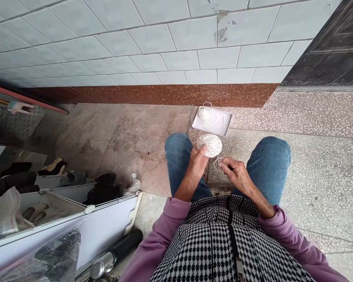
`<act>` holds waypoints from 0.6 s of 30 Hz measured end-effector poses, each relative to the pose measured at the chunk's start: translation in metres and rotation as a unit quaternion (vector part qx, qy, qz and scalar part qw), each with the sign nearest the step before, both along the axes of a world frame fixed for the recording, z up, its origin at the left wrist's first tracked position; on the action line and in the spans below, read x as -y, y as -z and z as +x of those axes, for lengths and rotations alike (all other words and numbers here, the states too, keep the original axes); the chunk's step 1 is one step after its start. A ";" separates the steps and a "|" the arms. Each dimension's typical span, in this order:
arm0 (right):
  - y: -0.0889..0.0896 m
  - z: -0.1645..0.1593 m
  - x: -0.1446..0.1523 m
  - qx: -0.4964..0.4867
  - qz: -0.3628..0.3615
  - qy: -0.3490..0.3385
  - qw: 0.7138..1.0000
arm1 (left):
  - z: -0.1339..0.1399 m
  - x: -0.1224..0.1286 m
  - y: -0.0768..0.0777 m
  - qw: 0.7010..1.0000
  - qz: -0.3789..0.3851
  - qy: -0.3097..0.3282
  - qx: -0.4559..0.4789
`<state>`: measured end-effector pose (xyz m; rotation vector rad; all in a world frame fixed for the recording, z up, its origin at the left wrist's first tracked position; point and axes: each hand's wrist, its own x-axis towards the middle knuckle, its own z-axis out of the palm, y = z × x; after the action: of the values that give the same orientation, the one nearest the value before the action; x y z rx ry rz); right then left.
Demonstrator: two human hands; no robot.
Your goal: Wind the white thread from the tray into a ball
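A ball of white yarn (213,145) is held over my lap, between my knees. My left hand (197,159) is closed around its lower left side, with the thumb laid on the strands. Just to the right, my right hand (233,170) pinches a strand of the yarn (217,161) that hangs from the ball. Beyond my knees, a shallow white box (217,126) lies on the floor with a smaller, looser bundle of white yarn (205,114) in it. Loose loops trail across the box and over its back rim.
A tiled wall (153,64) with a brown base strip (141,94) runs across in front. At the left stands a white shoe rack (106,217) with several shoes and plastic bags. A dark door (332,51) is at the upper right. Speckled floor (317,172) lies to my right.
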<state>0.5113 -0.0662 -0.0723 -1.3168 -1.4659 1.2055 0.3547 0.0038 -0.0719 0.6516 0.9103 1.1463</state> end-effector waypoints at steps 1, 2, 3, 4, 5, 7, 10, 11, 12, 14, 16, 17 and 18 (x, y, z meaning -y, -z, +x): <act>-0.004 0.000 0.002 0.008 0.001 -0.015 1.000 | 0.001 -0.001 0.003 0.999 0.020 -0.014 -0.043; -0.010 0.001 0.004 0.014 0.003 -0.032 0.999 | 0.000 -0.003 0.006 0.994 0.039 -0.024 -0.095; -0.016 0.003 0.004 0.016 0.006 -0.050 0.999 | -0.001 -0.003 0.008 0.987 0.056 -0.028 -0.148; -0.022 0.006 0.003 0.017 0.010 -0.065 0.998 | -0.003 -0.003 0.010 0.978 0.068 -0.022 -0.196; -0.027 0.011 0.001 0.017 0.015 -0.074 0.997 | -0.005 -0.003 0.010 0.970 0.076 -0.004 -0.232; -0.037 0.023 -0.008 0.019 0.025 -0.069 0.997 | -0.012 0.000 0.009 0.959 0.084 0.070 -0.261; -0.039 0.039 -0.026 -0.009 0.016 -0.043 0.999 | -0.021 0.008 0.005 0.950 0.072 0.202 -0.228; -0.037 0.042 -0.031 -0.032 0.007 -0.037 0.999 | -0.023 0.011 0.004 0.951 0.052 0.233 -0.197; -0.033 0.044 -0.035 -0.057 -0.002 -0.032 0.998 | -0.025 0.014 0.001 0.954 0.026 0.253 -0.157; -0.022 0.045 -0.041 -0.101 -0.015 -0.014 0.995 | -0.028 0.020 -0.005 0.962 -0.021 0.262 -0.068; -0.009 0.043 -0.044 -0.124 -0.023 0.010 0.992 | -0.030 0.023 -0.013 0.972 -0.039 0.230 0.005; -0.003 0.042 -0.044 -0.129 -0.028 0.020 0.991 | -0.032 0.024 -0.018 0.977 -0.039 0.208 0.030; 0.002 0.041 -0.044 -0.133 -0.032 0.029 0.990 | -0.033 0.022 -0.023 0.981 -0.039 0.185 0.048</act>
<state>0.5527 -0.0223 -0.0747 -1.1800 -1.2008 1.3430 0.3217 -0.0187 -0.0485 0.6630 0.7122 0.7978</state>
